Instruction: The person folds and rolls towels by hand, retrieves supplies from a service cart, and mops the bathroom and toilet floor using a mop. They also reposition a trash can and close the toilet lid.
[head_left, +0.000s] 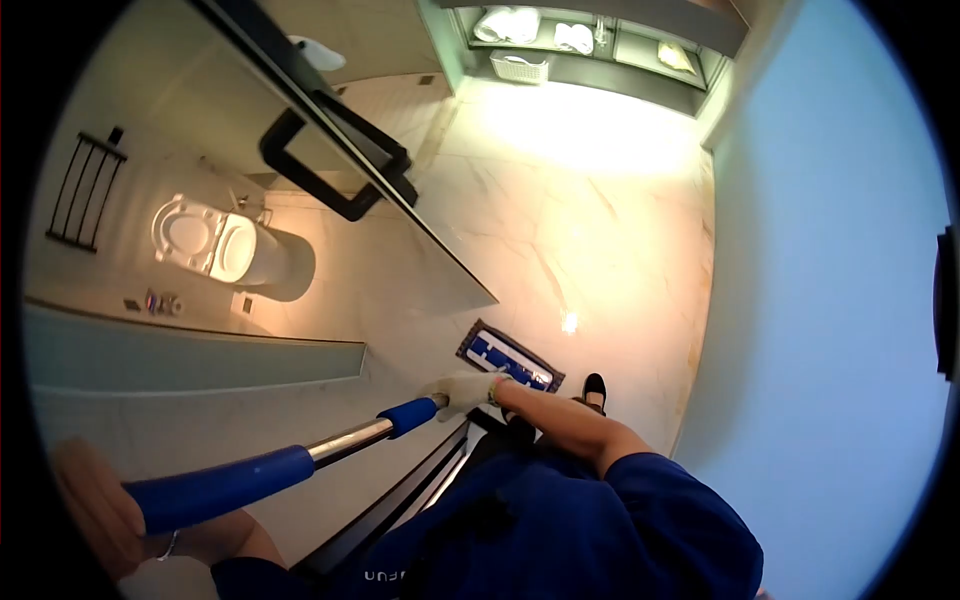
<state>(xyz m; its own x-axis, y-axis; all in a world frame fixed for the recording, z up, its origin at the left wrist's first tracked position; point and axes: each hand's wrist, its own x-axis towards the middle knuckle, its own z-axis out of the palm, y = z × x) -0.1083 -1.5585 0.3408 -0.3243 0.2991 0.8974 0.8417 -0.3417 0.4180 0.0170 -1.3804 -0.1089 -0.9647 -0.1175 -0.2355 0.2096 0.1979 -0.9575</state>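
Note:
A flat mop with a blue-and-silver pole (350, 443) runs slantwise across the lower left. Its blue-and-white head (495, 352), edged by a dark pad, lies on the floor ahead of my feet. At the top end of the thick blue grip (225, 488), my left hand (100, 505) is closed around it, blurred near the picture's edge. Farther down, below the short blue sleeve, my right hand (465, 391) in a pale glove wraps the pole. My right forearm reaches across my body, and one black shoe (595, 388) shows beside the mop head.
A glass door (400, 215) with a black handle (325, 160) stands ajar at the left. Behind it are a toilet (215, 242) and a black wall rack (87, 190). Shelves (555, 45) with white towels and a basket (519, 68) are ahead; a pale wall (820, 300) is on the right.

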